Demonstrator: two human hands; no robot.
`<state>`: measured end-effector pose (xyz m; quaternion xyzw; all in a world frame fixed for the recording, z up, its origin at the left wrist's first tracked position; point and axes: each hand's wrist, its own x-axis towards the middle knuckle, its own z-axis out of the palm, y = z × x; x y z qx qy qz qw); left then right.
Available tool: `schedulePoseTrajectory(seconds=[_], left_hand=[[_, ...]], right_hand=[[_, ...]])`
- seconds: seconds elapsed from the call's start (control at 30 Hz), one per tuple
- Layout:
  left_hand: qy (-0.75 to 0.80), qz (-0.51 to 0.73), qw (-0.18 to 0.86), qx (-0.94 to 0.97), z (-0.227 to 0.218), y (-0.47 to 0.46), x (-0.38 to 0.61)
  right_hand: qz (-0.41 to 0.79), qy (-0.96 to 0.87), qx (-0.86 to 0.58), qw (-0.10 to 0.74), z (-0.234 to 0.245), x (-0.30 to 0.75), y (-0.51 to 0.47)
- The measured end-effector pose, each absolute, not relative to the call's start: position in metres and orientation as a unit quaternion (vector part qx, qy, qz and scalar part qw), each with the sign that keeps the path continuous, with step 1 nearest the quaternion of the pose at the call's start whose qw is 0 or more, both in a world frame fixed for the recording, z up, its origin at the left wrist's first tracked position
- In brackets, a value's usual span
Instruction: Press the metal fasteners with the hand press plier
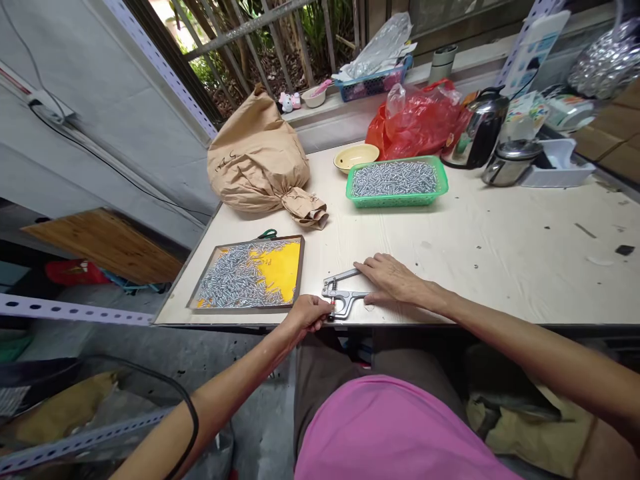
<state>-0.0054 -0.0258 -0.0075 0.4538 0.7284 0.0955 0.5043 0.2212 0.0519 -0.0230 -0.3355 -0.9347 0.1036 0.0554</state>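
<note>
A pair of silver hand press pliers (345,292) lies near the table's front edge, its jaw end to the left. My right hand (395,279) grips the handles, fingers over the upper one and thumb at the lower one; the handles stand apart. At the jaw, my left hand (311,312) is closed in a pinch. What its fingertips hold is too small and hidden to name, though a bit of red shows beside them. Just left of that hand is a shallow tray (301,267) with a yellow bottom, heaped with small silvery metal pieces (233,277).
Green-handled scissors (269,234) lie partly behind the tray. Farther back are a tied brown paper sack (260,153), a cream bowl (356,157), a green basket (400,200) full of metal pieces, a red plastic bag (420,123) and a kettle (484,127). Small scraps dot the right side.
</note>
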Motion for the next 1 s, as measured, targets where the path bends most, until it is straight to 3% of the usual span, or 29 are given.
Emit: schedulePoseTrajectory(seconds=[0.17, 0.27, 0.53, 0.77, 1.0], left_hand=[[0.699, 0.111, 0.183, 0.682, 0.004, -0.042, 0.007], [0.604, 0.094, 0.099, 0.785, 0.001, -0.037, 0.019], [0.480, 0.038, 0.117, 0.868, -0.016, 0.006, 0.031], [0.474, -0.008, 0.104, 0.874, -0.002, 0.016, 0.033], [0.489, -0.004, 0.097, 0.867, -0.011, 0.018, 0.036]], right_hand=[[0.128, -0.927, -0.347, 0.057, -0.010, 0.218, 0.038], [0.127, -0.923, -0.359, 0.058, -0.011, 0.216, 0.034], [0.125, -0.928, -0.343, 0.069, -0.020, 0.222, 0.035], [0.116, -0.915, -0.385, -0.022, 0.001, 0.222, 0.037], [0.127, -0.907, -0.400, -0.033, 0.000, 0.208, 0.030]])
